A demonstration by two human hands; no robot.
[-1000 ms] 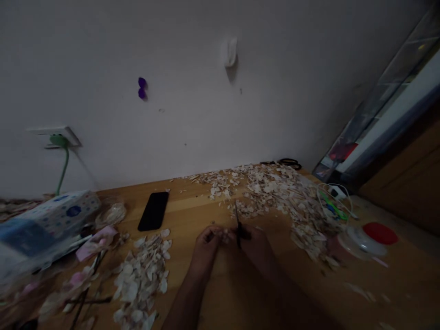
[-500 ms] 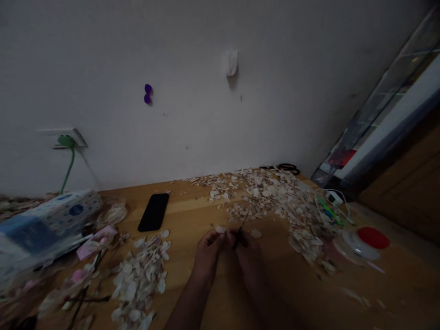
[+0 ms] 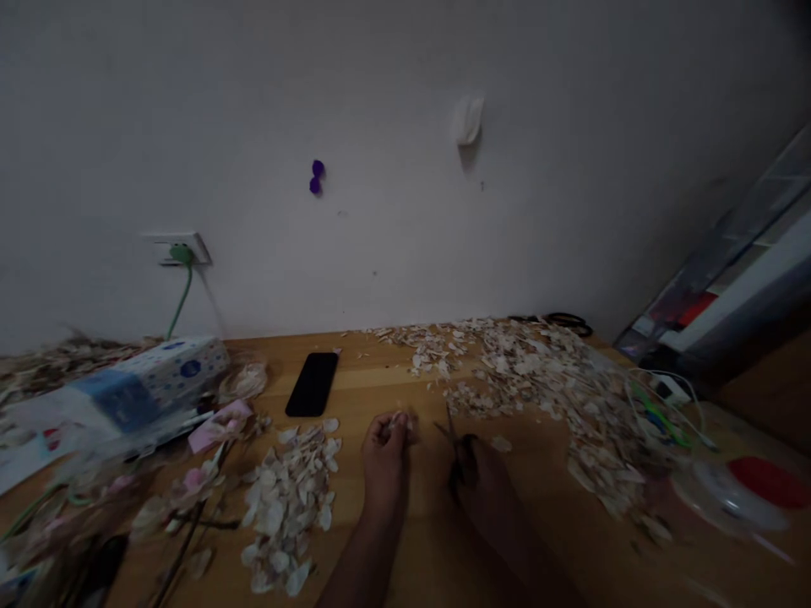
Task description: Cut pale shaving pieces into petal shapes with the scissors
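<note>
1. The left hand [image 3: 385, 456] is over the worktop [image 3: 424, 515], and its fingers are closed together, pinching a small pale piece [image 3: 398, 418]; the exact shape of this piece is blurred.
2. The right hand [image 3: 485, 477] holds the dark scissors [image 3: 454, 447], with its fingers around the handles. The blades are spread apart and point away from the person, well clear of the left hand.
3. One loose flake [image 3: 501, 443] lies on the worktop just beside the right hand.
4. To the left of the left hand there is a heap of round pale flakes [image 3: 288, 507], and behind it lies a black phone [image 3: 312, 384].
5. A wider spread of scraps [image 3: 538, 363] covers the back right part.
</note>
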